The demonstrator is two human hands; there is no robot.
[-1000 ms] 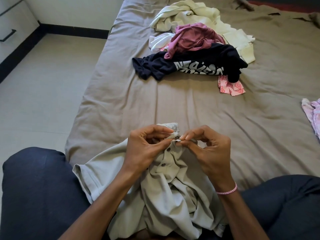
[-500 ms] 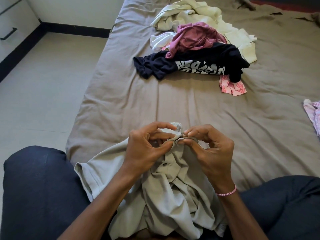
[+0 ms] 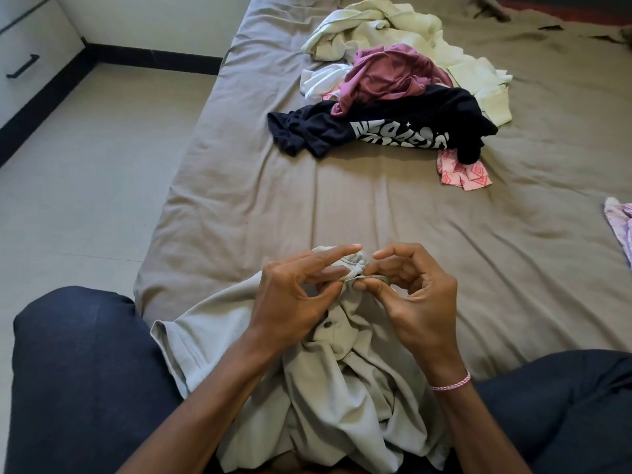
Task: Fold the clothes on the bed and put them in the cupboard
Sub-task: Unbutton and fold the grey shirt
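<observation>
Over the bed [image 3: 376,217], left hand [image 3: 290,299] and right hand [image 3: 419,302] each pinch the grey shirt [image 3: 342,388], fingers arched

Left hand [image 3: 290,302] and right hand [image 3: 424,302] meet, thumbs and fingers pinching.

The single camera sat on my head and looked forward and down along the bed [image 3: 376,206]. It was closest to my own lap. My left knee [image 3: 85,371] and right knee [image 3: 564,405] filled the near corners, and between them my left hand [image 3: 290,302] and right hand [image 3: 417,302] pinched the grey buttoned shirt [image 3: 342,398] just under the lens. The heap of clothes [image 3: 393,97] lay far up the view. The tiled floor [image 3: 85,165] and a white drawer [image 3: 27,63] ran along the left, and the right edge cut off a lilac garment [image 3: 620,224].
</observation>
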